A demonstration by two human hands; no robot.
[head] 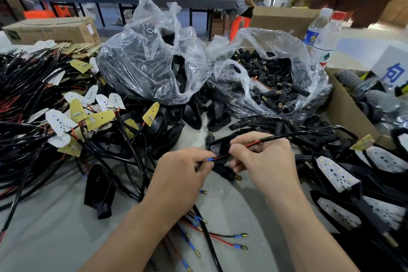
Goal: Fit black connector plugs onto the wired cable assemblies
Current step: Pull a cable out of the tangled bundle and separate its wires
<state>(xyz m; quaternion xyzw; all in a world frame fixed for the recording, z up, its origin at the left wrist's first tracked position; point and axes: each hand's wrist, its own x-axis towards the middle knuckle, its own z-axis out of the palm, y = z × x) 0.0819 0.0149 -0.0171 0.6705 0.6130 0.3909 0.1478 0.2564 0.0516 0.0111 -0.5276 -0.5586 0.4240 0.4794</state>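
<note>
My left hand (180,174) pinches the blue-sleeved end of a red and black wire pair (215,158) at the table's middle. My right hand (262,157) pinches the same wires where they leave the black cable (304,131), which arcs right to a yellow LED board (362,142). A black connector plug (225,171) with a brass tip lies under and between my hands, partly hidden by my fingers. A black shell housing (218,146) sits just behind the wires.
A heap of wired LED boards (72,115) fills the left. Two clear bags stand behind: one of black housings (152,62), one of black plugs (271,81). Finished pieces (340,174) lie right. Loose wire ends (220,238) lie near me. Water bottles (324,35) and a cardboard box (344,104) stand far right.
</note>
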